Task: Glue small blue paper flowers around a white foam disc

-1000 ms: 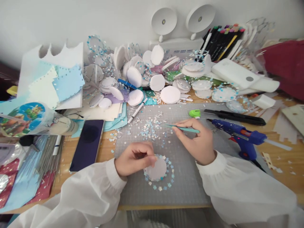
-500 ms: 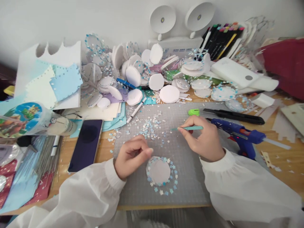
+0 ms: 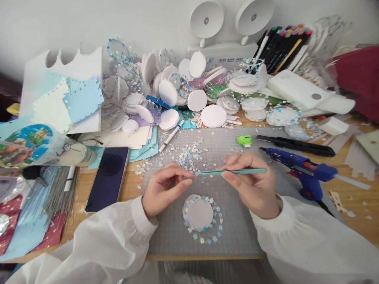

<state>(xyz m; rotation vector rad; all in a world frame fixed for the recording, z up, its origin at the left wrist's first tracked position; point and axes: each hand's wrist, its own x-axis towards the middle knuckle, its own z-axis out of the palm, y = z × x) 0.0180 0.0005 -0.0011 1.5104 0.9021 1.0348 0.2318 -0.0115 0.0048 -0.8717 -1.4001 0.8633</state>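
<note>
My right hand (image 3: 250, 183) grips a pair of teal tweezers (image 3: 237, 171), held level and pointing left. Their tips meet the fingertips of my left hand (image 3: 167, 187); any small piece between the tips is too small to make out. The left thumb and index finger stand slightly apart with nothing visible between them. Below both hands, a round white disc (image 3: 199, 213) lies on the grey cutting mat (image 3: 237, 236), ringed by small blue and white flower shapes, with a looser arc of them at its right and front. A scatter of tiny flower pieces (image 3: 189, 154) lies behind my left hand.
On the right lie a blue glue gun (image 3: 304, 167), a black utility knife (image 3: 296, 145) and a green cap-like item (image 3: 244, 140). A phone (image 3: 108, 179) and a clear cup (image 3: 29, 146) are at left. White discs (image 3: 213, 115) crowd the back, below a twin lamp (image 3: 206, 19).
My right hand has brought the tweezers left and down to my left fingertips. The left index finger has stretched out toward them. The view has shifted slightly.
</note>
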